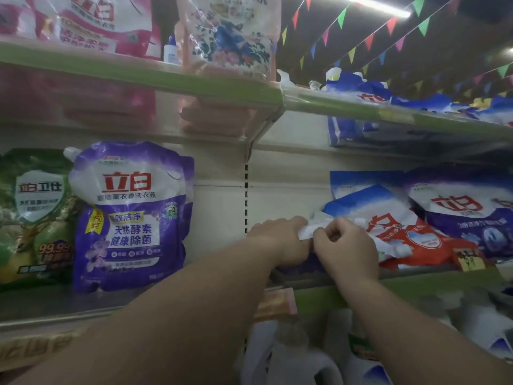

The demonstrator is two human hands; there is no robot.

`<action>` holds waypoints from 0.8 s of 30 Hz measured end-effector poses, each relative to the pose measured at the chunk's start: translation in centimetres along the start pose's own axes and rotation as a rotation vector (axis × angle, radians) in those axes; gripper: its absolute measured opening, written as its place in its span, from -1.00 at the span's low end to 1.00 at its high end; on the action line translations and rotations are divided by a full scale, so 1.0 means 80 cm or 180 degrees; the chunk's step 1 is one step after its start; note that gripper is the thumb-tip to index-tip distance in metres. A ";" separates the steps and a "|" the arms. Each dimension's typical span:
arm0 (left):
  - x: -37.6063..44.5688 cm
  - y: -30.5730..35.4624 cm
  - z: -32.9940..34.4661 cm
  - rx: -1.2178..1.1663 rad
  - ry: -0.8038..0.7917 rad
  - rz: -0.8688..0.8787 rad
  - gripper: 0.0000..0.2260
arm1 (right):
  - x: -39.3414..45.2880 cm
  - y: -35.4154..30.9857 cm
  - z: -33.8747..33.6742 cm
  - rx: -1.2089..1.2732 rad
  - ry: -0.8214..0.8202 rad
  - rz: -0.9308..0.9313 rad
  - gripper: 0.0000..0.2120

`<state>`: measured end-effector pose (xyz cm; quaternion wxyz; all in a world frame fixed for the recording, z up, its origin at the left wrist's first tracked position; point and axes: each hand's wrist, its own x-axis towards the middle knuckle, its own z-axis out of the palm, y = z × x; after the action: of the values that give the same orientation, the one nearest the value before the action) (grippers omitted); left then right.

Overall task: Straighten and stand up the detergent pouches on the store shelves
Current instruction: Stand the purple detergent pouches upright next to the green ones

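Two bare forearms reach from the near edge toward the middle shelf (416, 276), where the left hand (280, 240) and right hand (345, 247) meet at the white top edge of a slumped blue, white and red detergent pouch (388, 226); both sets of fingers are curled and pinching that crinkled edge. It lies tilted back toward the right, leaning on a purple-and-white pouch (466, 212) beside it, with another blue one behind. To stand it well, the grip looks best kept high on the seal while the base is drawn forward and squared to the shelf lip, so the soft body does not fold again. Its film is glossy and creased, with large red lettering on white. Far left on the same level, a purple pouch (130, 215) stands upright beside a green pouch (33, 215). Above, more blue pouches (369, 98) lie in a heap, and colored pennants (369, 40) cross the ceiling.
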<state>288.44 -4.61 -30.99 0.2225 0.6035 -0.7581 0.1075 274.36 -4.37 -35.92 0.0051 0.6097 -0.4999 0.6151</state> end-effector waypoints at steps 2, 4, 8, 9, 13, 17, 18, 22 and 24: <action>0.004 -0.002 0.005 0.0096 0.0050 0.0036 -0.53 | 0.000 0.002 0.002 -0.0081 -0.0082 -0.0040 -0.80; 0.007 -0.003 0.014 0.0070 0.0179 0.0054 -0.57 | -0.001 0.003 0.002 -0.0140 -0.0128 -0.0060 -0.80; 0.006 -0.006 0.027 -0.0066 0.0400 0.0094 -0.63 | 0.001 0.001 0.003 -0.0111 -0.0156 -0.0059 -0.78; 0.006 -0.007 0.028 -0.0111 0.0433 0.0078 -0.63 | 0.002 0.000 0.002 -0.0118 -0.0178 -0.0046 -0.77; 0.004 -0.011 0.030 -0.0350 0.0610 0.0019 -0.64 | 0.011 -0.006 0.001 -0.0281 -0.0281 -0.0079 -0.72; 0.004 -0.016 0.029 -0.0727 0.0790 -0.0134 -0.66 | 0.023 -0.022 0.002 -0.0285 -0.0205 -0.0226 -0.72; 0.003 -0.017 0.027 -0.0796 0.0830 -0.0193 -0.67 | 0.024 -0.026 0.003 -0.0274 -0.0175 -0.0272 -0.73; -0.004 -0.019 0.019 -0.1135 0.0950 -0.0357 -0.69 | 0.027 -0.041 0.013 -0.0154 -0.0141 -0.0338 -0.75; -0.007 -0.021 0.016 -0.1361 0.1017 -0.0408 -0.68 | 0.027 -0.047 0.019 -0.0054 -0.0131 -0.0398 -0.76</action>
<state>289.87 -5.11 -32.58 0.4679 0.5649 -0.6792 0.0245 277.27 -4.74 -32.37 0.0385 0.6522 -0.4660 0.5967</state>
